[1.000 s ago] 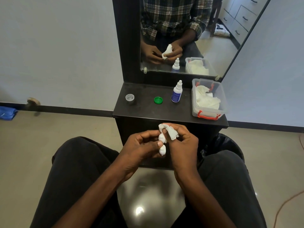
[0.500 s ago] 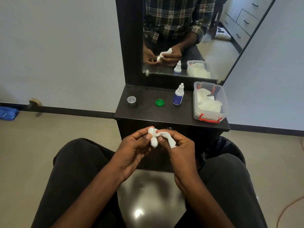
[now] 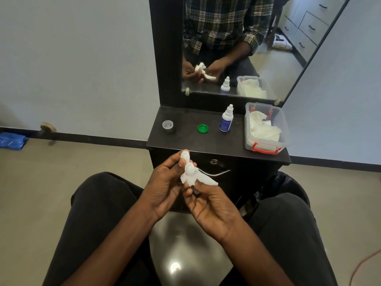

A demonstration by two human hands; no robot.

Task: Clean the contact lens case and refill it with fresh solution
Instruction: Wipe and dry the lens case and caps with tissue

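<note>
My left hand point(image 3: 165, 188) pinches the white contact lens case point(image 3: 188, 165) by its upper end, holding it upright in front of the dresser. A white tissue point(image 3: 203, 179) is bunched round the case's lower well, and my right hand point(image 3: 210, 205) holds that tissue from below with its fingertips. On the black dresser top point(image 3: 216, 143) lie a green cap point(image 3: 202, 128) and a clear cap point(image 3: 167, 124). The white solution bottle point(image 3: 226, 119) with a blue label stands upright there, capped.
A clear plastic box point(image 3: 266, 139) with red latches, holding white tissues, sits at the dresser's right end. A mirror point(image 3: 237, 48) rises behind. A black bin bag point(image 3: 288, 186) is beside my right knee. A blue cloth point(image 3: 11, 141) lies on the floor far left.
The case has been turned upright, its upper well now bare. My right hand has dropped below it with the tissue, palm turned up.
</note>
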